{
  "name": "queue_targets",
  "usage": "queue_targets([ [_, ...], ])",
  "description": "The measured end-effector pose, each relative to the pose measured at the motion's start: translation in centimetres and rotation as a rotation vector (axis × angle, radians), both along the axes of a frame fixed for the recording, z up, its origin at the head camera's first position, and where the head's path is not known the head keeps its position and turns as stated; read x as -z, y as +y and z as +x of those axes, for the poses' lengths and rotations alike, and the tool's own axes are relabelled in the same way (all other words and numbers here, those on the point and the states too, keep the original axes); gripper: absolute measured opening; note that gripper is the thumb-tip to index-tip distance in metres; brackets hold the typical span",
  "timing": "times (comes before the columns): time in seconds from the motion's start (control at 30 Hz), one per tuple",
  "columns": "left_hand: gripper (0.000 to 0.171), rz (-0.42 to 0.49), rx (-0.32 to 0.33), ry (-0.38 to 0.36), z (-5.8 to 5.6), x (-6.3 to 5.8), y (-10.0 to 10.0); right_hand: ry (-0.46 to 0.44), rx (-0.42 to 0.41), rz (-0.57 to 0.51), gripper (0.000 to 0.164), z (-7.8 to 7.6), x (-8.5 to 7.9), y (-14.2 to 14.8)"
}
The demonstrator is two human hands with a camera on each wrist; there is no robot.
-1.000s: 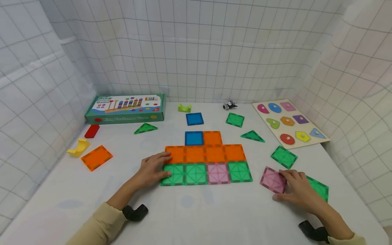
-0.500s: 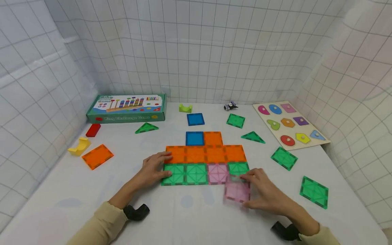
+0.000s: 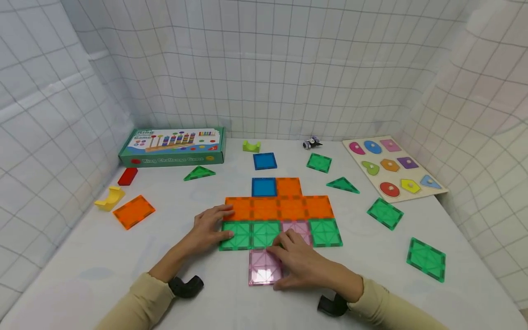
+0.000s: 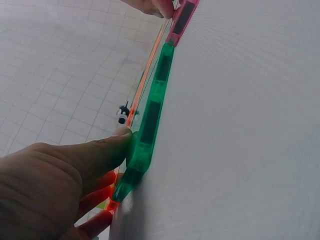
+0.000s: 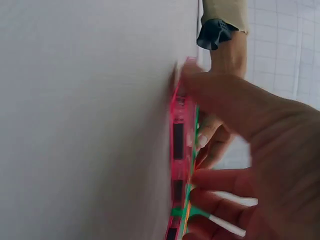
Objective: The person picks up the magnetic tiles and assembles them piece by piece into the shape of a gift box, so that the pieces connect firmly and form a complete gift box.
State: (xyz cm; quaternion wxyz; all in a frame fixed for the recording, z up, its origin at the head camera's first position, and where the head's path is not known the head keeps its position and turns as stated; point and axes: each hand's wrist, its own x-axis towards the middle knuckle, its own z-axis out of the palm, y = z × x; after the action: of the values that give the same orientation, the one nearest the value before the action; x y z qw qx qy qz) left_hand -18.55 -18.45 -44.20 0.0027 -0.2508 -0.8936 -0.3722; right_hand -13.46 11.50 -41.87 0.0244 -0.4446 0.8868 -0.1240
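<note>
Flat on the table, magnetic tiles form a joined block: green tiles [image 3: 236, 236] and one pink tile in the front row, orange tiles [image 3: 264, 208] behind, then a blue tile [image 3: 264, 187]. My left hand [image 3: 209, 227] rests on the block's left edge, its thumb on the corner green tile [image 4: 150, 125], its fingers by the orange one. Between thumb and fingers my right hand [image 3: 303, 261] pinches a loose pink magnetic tile [image 3: 263, 270] by its right side. That tile lies against the front edge of the second green tile; whether they touch is unclear. My right fingers partly cover the row's pink tile.
Loose green tiles [image 3: 426, 259] lie to the right, an orange tile [image 3: 134, 211] to the left. Behind them are a blue tile [image 3: 265, 161], a green game box [image 3: 172, 146] and a shape puzzle board [image 3: 392, 168]. Yellow [image 3: 110, 198] and red blocks [image 3: 128, 176] sit far left.
My right hand has carried the loose pink tile from the right side of the table leftward to the block's front edge. My left hand has stayed at the block's left edge.
</note>
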Motion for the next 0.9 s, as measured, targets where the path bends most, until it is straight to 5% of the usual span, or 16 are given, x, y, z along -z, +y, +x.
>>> queue_targets([
  [0.13,0.053,0.006,-0.005,0.008,0.0,-0.1,-0.3,-0.036,0.054,-0.106,0.076,-3.0,-1.2,0.1],
  [0.3,0.052,0.022,-0.003,0.012,0.0,0.1,-0.4,-0.158,0.228,-0.243,0.069,-11.7,-2.9,0.1],
  [0.4,0.052,0.034,0.001,0.007,0.1,0.3,-0.3,-0.206,0.337,-0.238,0.066,-16.5,-3.2,-0.2],
  [0.5,0.052,0.028,0.013,0.015,0.2,0.6,-0.2,-0.219,0.39,-0.177,0.061,-19.8,-2.8,-0.6],
  [0.67,0.053,0.02,0.019,0.051,0.4,0.6,0.0,-0.231,0.392,-0.039,0.056,-22.2,-2.3,-1.4],
  [0.9,0.054,0.004,0.002,0.034,0.3,0.4,-0.3,-0.238,0.427,0.073,0.05,-23.3,-2.3,-1.7],
])
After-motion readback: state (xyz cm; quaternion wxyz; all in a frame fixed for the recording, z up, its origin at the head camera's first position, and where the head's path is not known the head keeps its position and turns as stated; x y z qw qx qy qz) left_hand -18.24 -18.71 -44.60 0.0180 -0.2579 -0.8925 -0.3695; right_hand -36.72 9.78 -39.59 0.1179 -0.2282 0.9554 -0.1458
